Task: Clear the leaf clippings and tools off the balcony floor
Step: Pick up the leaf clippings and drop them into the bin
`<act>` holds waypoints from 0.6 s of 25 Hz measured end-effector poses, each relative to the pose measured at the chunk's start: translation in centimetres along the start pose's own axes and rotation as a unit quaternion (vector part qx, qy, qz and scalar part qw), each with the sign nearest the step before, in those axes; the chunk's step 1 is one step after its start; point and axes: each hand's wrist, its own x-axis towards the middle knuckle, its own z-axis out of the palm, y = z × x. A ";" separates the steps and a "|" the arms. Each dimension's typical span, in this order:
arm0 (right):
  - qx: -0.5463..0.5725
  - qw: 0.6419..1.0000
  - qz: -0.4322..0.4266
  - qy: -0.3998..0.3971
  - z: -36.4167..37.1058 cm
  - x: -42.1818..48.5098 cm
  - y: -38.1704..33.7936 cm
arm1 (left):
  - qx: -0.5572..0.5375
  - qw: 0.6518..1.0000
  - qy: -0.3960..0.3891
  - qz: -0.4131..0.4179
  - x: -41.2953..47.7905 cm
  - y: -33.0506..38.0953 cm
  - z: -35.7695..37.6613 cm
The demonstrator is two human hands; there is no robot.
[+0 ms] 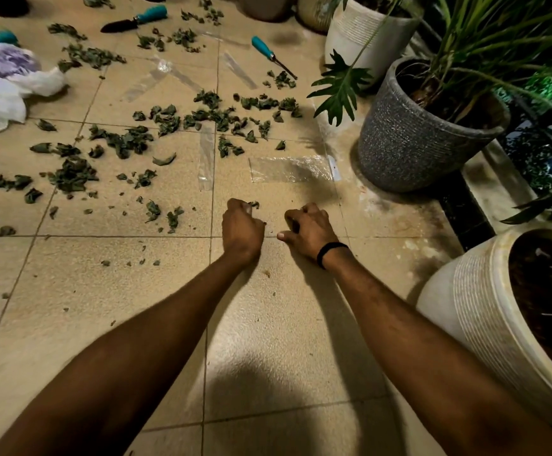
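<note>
The balcony floor (pixel 120 324) is tiled, and most of the mess lies on its far half. At our right stand three pots. The cream ribbed pot (pixel 472 311) holds dark soil and a few stems, the grey pot (pixel 406 143) holds soil and a long-leaved plant, and the white pot (pixel 350 37) sits behind it. A crumpled plastic bag (pixel 1 93) lies far left, and we cannot tell what is in it. Our left hand (pixel 243 225) is fisted, with a scrap of leaf showing at its top, so we judge it grips clippings. Our right hand (pixel 305 228) has its fingers curled down onto the tile. We cannot tell whether it pinches anything. The trowel (pixel 136 19) and the slim fork (pixel 269 55) lie well apart at the back. Both look rigid and are best lifted by their teal handles. The leaf clippings (pixel 70 174) are scattered from the bag across to the grey pot. They look light, limp and crumbly, so we would gather them by the handful rather than singly.
</note>
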 end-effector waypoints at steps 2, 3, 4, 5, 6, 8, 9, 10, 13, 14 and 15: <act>0.029 0.997 0.000 0.067 0.4 -0.3 -0.1 | -0.023 0.997 0.003 -0.079 1.0 0.7 -0.7; 0.048 0.996 0.020 0.079 0.2 -0.3 0.0 | -0.012 0.996 -0.002 -0.093 1.6 1.0 -0.8; 0.090 0.991 0.056 0.087 -0.3 -0.1 0.2 | 0.016 0.996 -0.006 -0.093 2.2 1.1 -0.9; 0.146 0.980 0.101 0.092 -1.2 -0.1 0.3 | 0.050 0.995 -0.009 -0.081 2.7 1.1 -1.0; 0.205 0.964 0.136 0.103 -2.0 0.1 0.8 | 0.081 0.995 -0.015 -0.060 3.0 1.1 -1.0; 0.283 0.933 0.191 0.116 -3.7 0.1 2.1 | 0.131 0.991 -0.014 0.003 3.1 1.1 -0.9; 0.286 0.930 0.203 0.108 -4.4 -0.1 2.9 | 0.138 0.990 -0.003 0.029 3.1 1.2 -1.0; 0.271 0.936 0.204 0.093 -4.8 -0.3 3.6 | 0.138 0.989 0.007 0.049 3.2 1.3 -1.0; 0.194 0.967 0.160 0.027 -4.6 -2.0 4.3 | 0.182 0.976 -0.025 0.117 4.0 0.4 -0.7; 0.181 0.974 0.135 0.018 -3.9 -2.6 4.1 | 0.207 0.967 -0.043 0.139 4.3 -0.1 -0.7; 0.168 0.980 0.109 0.019 -3.1 -3.1 3.8 | 0.232 0.959 -0.059 0.149 4.5 -0.5 -0.7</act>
